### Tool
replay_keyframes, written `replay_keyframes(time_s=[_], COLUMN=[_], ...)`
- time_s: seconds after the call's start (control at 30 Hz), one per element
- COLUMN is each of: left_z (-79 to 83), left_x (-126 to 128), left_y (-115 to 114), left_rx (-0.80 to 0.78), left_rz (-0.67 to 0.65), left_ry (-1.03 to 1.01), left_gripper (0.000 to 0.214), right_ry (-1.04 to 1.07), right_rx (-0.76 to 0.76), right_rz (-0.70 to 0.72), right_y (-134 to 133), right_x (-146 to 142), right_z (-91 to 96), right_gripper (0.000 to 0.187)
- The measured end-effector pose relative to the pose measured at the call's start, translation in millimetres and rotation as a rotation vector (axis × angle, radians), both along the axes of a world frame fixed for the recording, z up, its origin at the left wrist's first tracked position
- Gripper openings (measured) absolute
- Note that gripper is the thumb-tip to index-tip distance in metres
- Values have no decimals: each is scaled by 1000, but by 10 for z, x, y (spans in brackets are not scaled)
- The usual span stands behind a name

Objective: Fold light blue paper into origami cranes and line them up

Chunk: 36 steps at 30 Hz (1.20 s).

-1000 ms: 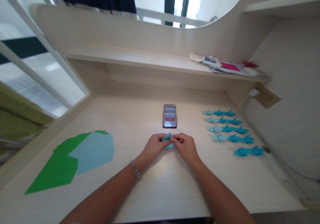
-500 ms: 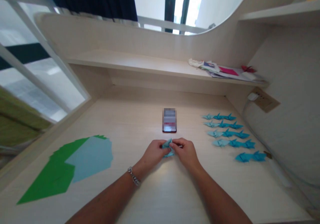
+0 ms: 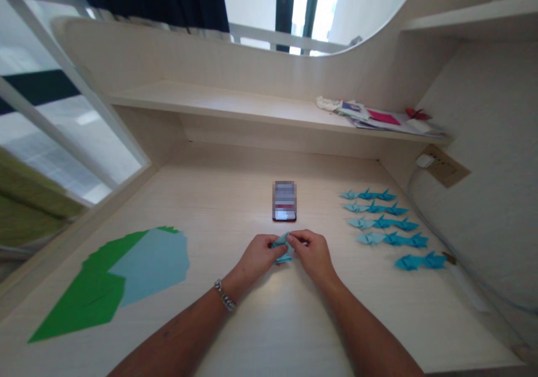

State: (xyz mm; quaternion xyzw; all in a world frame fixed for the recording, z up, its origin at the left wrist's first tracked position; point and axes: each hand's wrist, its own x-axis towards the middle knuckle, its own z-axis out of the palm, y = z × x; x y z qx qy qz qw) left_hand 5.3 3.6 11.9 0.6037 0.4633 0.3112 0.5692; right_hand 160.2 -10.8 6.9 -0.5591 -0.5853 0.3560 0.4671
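A small folded piece of light blue origami paper (image 3: 284,257) is between my hands, just in front of the phone. My left hand (image 3: 261,255) grips its left side, thumb on top. Fingers of my right hand (image 3: 310,250) pinch its upper right edge. My fingers cover much of the paper, so its full shape is hidden. To the right, folded blue paper cranes (image 3: 393,240) lie in several rows, lighter ones at the left end of most rows. On the left, light blue paper sheets (image 3: 155,265) fan out over green paper sheets (image 3: 84,296).
A phone (image 3: 284,200) lies on the desk (image 3: 218,186) beyond my hands. Papers (image 3: 378,117) rest on the shelf above. At right, a white cable (image 3: 437,231) runs from a wall socket (image 3: 444,166) along the desk's edge.
Both hands keep their hold on the light blue paper, with only a slight shift of the fingers. The view has tilted very little; everything else stays in place.
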Motion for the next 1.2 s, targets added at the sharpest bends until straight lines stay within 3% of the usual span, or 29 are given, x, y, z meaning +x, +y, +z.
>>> replay_keyframes(time_s=[0.87, 1.07, 1.2], left_z=[-10, 23, -21], left_x=[-11, -26, -33], left_y=[-16, 13, 33], left_rx=[7, 126, 188], left_rz=[-44, 26, 64], left_ry=[31, 52, 21], left_gripper=[19, 21, 22], right_ry=[74, 56, -48], right_rx=[-16, -39, -55], right_rz=[-20, 30, 44], right_y=[11, 9, -6], right_x=[5, 6, 5], right_z=[-20, -25, -55], right_gripper=[18, 23, 16])
